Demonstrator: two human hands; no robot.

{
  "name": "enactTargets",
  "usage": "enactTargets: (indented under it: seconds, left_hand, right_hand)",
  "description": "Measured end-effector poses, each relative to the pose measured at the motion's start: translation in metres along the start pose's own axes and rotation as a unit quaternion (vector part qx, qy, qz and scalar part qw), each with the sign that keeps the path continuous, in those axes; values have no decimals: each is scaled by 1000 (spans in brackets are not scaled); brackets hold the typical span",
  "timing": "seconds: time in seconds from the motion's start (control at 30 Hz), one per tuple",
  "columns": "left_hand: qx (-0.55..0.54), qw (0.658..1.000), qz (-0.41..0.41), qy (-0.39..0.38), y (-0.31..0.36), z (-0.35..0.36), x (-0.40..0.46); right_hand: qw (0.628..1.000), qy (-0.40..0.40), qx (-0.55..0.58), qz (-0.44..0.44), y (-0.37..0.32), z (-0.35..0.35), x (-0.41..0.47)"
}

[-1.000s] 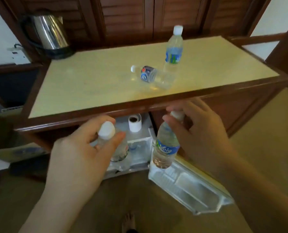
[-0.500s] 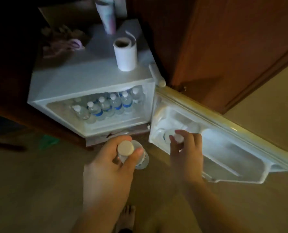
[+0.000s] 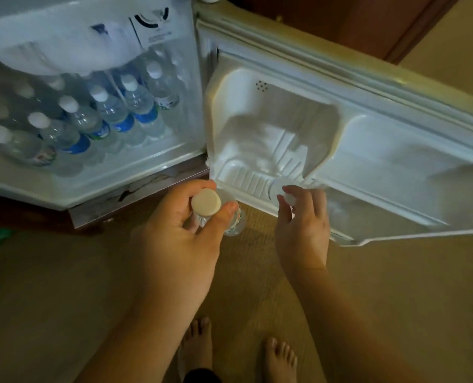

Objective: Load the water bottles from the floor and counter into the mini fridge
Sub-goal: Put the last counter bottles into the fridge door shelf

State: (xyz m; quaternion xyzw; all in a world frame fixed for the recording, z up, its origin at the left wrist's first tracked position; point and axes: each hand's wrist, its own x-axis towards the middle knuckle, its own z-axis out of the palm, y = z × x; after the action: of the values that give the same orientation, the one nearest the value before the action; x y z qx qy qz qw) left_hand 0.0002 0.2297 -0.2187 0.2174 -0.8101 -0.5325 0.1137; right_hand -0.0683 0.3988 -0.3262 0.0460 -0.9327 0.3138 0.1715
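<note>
Two bare feet stand on the floor. The left hand holds a water bottle by its neck, fingers curled round it under the cap. It waits outside the mini fridge.

The right hand pinches a second bottle's cap over the door shelf. Set it down straight, then let go.

Many bottles already fill the inside.

The mini fridge and its open door are showing white, the stored water bottles are showing clear bodies with white caps and blue labels, and the floor is appearing tan beside a reddish-brown cabinet.
</note>
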Motion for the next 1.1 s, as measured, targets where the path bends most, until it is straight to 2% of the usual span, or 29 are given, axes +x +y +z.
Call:
enactTargets:
  seconds: [0.2,0.4,0.5,0.53,0.57,0.6,0.63,0.67,0.7,0.73,0.77,0.8,0.83,0.87,0.9,0.93,0.97,1.1]
  left_hand:
    - [13,1000,13,-22,-15,25,17]
    - [53,996,68,-15,-26,48,28]
    - [14,994,109,-6,-12,58,57]
    - [-5,994,111,3,-27,63,61]
    - [21,994,109,-14,-61,72,54]
    - [148,985,90,1,-115,75,35]
    - [385,919,86,-13,-183,72,19]
    - [380,901,6,-208,-274,85,-26]
    - [373,869,-94,-311,-351,101,-77]
    - [369,845,-138,-361,-388,110,-105]
    - [331,859,-134,-365,-382,122,-92]
    - [309,896,-42,-317,-325,133,-51]
    - [281,931,38,-229,-236,141,11]
    - [206,967,55,-142,-168,151,50]
    - [119,988,57,-75,-103,143,76]
    - [64,991,97,-59,-61,132,91]
    - [45,990,108,-78,-39,132,94]
    - [76,987,93,-109,-43,139,80]
  right_hand:
    - [997,39,7,64,35,-4,-13]
    - [991,109,-7,72,63,-10,-22]
    - [987,130,-10,92,75,-20,-25]
    - [985,138,-15,98,79,-24,-24]
    - [984,147,-22,103,82,-28,-23]
    - [982,155,-30,107,86,-31,-22]
    - [980,160,-37,112,89,-33,-21]
    - [978,164,-39,120,92,-34,-19]
    - [976,168,-35,132,95,-35,-18]
    - [974,174,-28,144,96,-36,-16]
    - [971,179,-22,155,97,-36,-15]
    - [969,181,-18,166,97,-36,-13]
    - [968,178,-16,178,95,-35,-12]
    - [966,171,-14,193,93,-34,-11]
    - [964,164,-10,210,91,-33,-10]
    - [960,160,-3,231,87,-32,-9]
    - [955,159,5,251,84,-32,-7]
    - [939,178,13,296,81,-31,-2]
